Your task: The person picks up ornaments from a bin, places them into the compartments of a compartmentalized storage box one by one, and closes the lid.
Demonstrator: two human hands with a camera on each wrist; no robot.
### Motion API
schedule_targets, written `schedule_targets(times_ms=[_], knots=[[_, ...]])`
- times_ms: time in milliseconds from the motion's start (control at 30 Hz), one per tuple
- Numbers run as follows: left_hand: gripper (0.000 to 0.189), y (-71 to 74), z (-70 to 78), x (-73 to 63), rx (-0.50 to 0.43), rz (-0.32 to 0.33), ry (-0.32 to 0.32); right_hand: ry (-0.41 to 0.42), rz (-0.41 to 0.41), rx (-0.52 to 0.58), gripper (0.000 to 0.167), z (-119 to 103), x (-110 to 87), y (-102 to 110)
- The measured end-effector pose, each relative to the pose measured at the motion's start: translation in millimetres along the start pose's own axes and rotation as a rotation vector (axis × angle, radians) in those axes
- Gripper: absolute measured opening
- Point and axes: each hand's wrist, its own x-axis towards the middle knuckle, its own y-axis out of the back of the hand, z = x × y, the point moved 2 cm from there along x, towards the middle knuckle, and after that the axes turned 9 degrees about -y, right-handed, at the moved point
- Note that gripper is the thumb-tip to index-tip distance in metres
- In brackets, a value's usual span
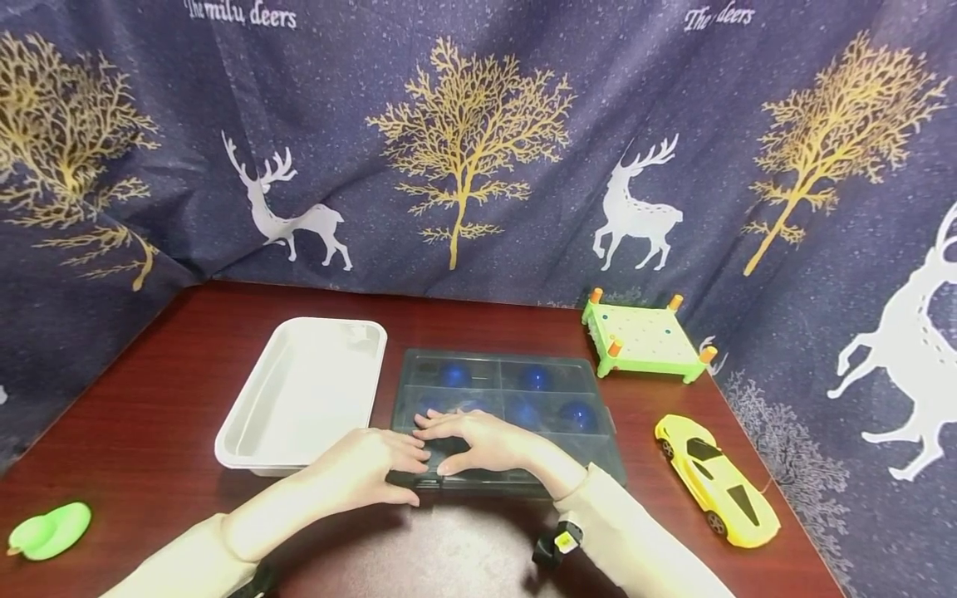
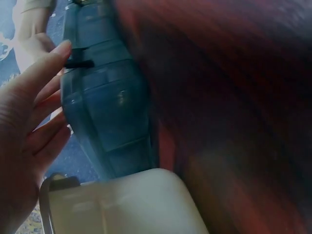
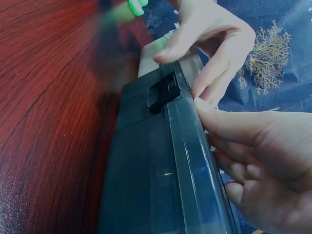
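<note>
A dark see-through compartment box [image 1: 508, 448] lies on the table with its lid down. Several blue balls [image 1: 536, 378] show through the lid, inside the compartments. On the box's front left corner rests my left hand [image 1: 366, 469], fingers extended on the lid; its thumb is beside a black latch [image 2: 79, 64] on the front edge. My right hand [image 1: 482, 444] lies over the lid just right of it, fingers loosely spread and thumb near the front edge. In the right wrist view the black latch [image 3: 165, 91] stands between the two hands. Whether it is fastened, I cannot tell.
A white tray [image 1: 228, 432] stands left of the box. At the far left sits a green toy duck [image 1: 56, 531]. To the right are a yellow toy car [image 1: 718, 482] and a green-and-white toy stand with orange pegs [image 1: 646, 336]. A patterned cloth [image 1: 523, 208] hangs behind the table.
</note>
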Motion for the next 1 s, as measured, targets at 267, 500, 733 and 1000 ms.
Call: schedule_targets(times_ms=[267,500,733,1000], knots=[[0.031,-11.5,1.0,0.0,0.086,0.08,-0.031,-0.004,0.015,-0.001,0.058,1.7,-1.1,-1.0],[0.024,-14.5,1.1,2.5,0.093,0.143,-0.033,-0.019,0.011,0.0,0.058,2.5,-1.9,-1.9],[0.017,-10.2,4.0,6.3,0.1,0.078,-0.022,-0.02,0.015,-0.016,0.059,2.5,-2.1,-2.6],[0.019,-11.0,7.4,5.1,0.082,0.08,0.023,-0.002,0.024,-0.048,0.06,0.3,0.0,-4.1]])
